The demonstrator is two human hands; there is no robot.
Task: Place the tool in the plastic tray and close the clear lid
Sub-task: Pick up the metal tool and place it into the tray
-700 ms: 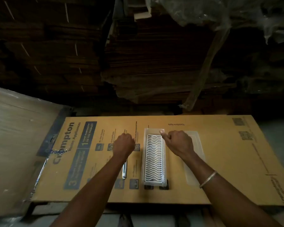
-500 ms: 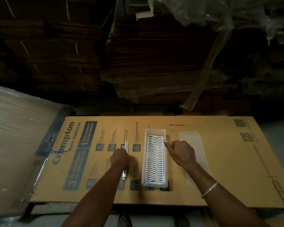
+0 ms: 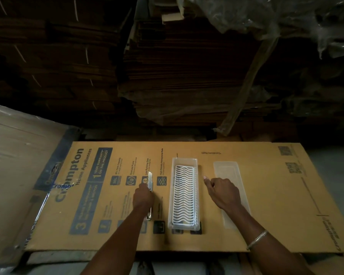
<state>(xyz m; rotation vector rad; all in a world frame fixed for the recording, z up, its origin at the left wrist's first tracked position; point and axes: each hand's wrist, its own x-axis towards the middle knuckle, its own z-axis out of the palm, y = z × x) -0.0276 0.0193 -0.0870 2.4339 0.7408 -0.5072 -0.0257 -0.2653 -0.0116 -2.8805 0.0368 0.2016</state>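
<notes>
A long clear plastic tray (image 3: 197,197) with a white wavy grid insert lies lengthwise on a flat printed cardboard sheet (image 3: 270,195). To its left lies a slim metallic tool (image 3: 150,180), like a utility knife, and my left hand (image 3: 143,197) is closed over its middle, with both ends showing. To the tray's right lies the clear lid (image 3: 227,169), flat on the cardboard. My right hand (image 3: 223,192) hovers between tray and lid, fingers curled loosely with nothing in them, partly covering the lid.
Tall stacks of flattened cardboard (image 3: 177,76) rise behind the sheet, with crumpled plastic wrap (image 3: 286,16) at the top right. A plastic-wrapped bundle (image 3: 14,159) lies at the left. The sheet's near edge (image 3: 127,252) overhangs a frame below.
My left hand has slid toward me along the tool and closed on its middle. My right hand has drawn back from the tray's far end toward the lid side.
</notes>
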